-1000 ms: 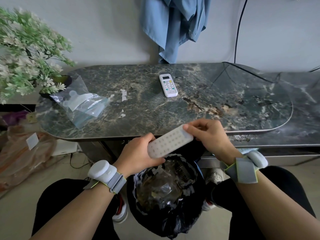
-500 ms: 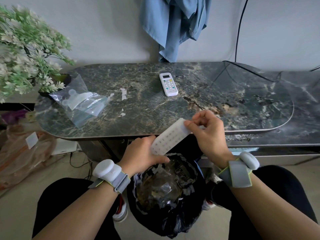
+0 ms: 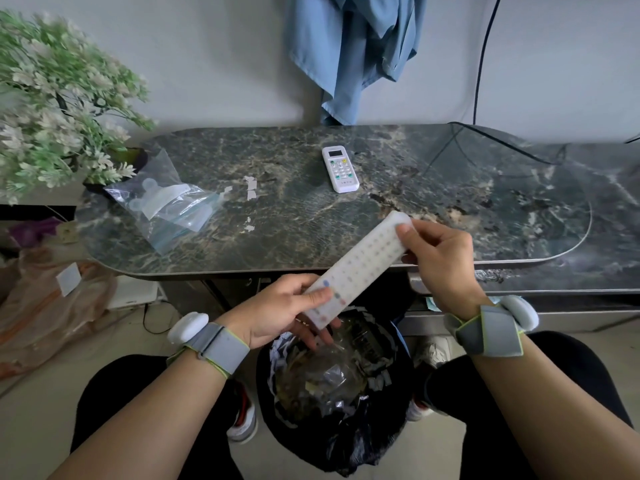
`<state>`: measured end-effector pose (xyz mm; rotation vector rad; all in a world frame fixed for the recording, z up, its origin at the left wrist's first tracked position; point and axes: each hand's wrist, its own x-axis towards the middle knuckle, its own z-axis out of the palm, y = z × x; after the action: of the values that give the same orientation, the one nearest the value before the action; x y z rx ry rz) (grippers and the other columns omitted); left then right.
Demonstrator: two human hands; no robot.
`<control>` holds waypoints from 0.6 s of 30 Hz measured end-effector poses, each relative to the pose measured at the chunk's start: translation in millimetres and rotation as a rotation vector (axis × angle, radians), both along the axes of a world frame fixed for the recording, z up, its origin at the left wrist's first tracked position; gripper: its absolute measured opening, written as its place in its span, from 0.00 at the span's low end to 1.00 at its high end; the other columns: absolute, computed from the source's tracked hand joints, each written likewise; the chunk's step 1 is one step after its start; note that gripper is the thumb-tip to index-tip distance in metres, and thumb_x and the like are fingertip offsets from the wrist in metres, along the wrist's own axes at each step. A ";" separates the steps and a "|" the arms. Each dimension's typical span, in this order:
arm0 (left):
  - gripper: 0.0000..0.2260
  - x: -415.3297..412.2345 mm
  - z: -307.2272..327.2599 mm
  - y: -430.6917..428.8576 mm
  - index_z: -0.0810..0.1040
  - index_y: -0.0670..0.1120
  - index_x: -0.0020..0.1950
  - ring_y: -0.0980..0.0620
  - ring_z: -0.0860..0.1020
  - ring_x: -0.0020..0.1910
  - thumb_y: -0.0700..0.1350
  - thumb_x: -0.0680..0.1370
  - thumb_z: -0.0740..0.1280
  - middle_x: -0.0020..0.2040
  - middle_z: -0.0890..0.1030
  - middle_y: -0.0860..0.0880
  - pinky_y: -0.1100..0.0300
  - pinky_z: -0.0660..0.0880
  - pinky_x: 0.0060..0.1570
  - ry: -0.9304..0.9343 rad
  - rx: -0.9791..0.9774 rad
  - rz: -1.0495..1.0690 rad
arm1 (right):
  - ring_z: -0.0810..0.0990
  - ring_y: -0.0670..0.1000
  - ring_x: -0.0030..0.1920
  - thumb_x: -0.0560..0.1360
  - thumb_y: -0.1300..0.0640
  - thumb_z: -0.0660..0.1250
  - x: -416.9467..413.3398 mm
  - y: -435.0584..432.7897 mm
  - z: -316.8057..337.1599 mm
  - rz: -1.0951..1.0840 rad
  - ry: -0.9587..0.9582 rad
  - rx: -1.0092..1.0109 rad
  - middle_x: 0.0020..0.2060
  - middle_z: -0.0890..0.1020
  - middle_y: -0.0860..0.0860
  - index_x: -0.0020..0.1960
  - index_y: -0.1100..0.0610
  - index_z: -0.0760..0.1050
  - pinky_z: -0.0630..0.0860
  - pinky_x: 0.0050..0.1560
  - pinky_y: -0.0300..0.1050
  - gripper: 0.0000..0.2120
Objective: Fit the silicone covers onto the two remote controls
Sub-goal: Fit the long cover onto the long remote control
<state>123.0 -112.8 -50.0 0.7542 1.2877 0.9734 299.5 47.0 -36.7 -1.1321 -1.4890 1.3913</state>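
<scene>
Left hand (image 3: 280,317) wraps the near end of the held remote (image 3: 360,268), thumb across its lower buttons, underside out of sight. Right hand (image 3: 440,258) pinches the far end, its fingers tucked behind it. The buttons are only faint dots, unreadable. Second remote (image 3: 340,169) lies near the back edge of the counter (image 3: 502,202), labels too small to read. The bag (image 3: 166,206) at the left end blurs its contents. The plant (image 3: 52,98) is cut by the left edge, the cloth (image 3: 349,53) by the top, and both forearms by the bottom.
</scene>
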 end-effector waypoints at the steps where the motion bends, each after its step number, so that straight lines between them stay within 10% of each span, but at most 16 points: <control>1: 0.12 1.0 -0.5 0.5 0.76 0.39 0.57 0.42 0.80 0.31 0.45 0.79 0.63 0.41 0.82 0.35 0.60 0.74 0.24 0.026 0.037 0.039 | 0.80 0.48 0.34 0.75 0.59 0.70 0.5 0.2 -0.9 -0.018 -0.013 0.002 0.37 0.84 0.53 0.50 0.58 0.82 0.79 0.35 0.39 0.06; 18: 0.15 -7.6 4.2 7.0 0.81 0.42 0.43 0.50 0.72 0.20 0.53 0.77 0.64 0.23 0.74 0.45 0.67 0.60 0.16 0.269 0.181 0.462 | 0.69 0.43 0.26 0.76 0.49 0.69 -0.8 -3.8 2.3 -0.075 -0.165 0.236 0.26 0.74 0.47 0.37 0.54 0.75 0.69 0.33 0.42 0.12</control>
<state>115.4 -105.8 -45.8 0.7596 1.6677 1.4092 298.7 43.2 -34.4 -1.1615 -1.6604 1.0606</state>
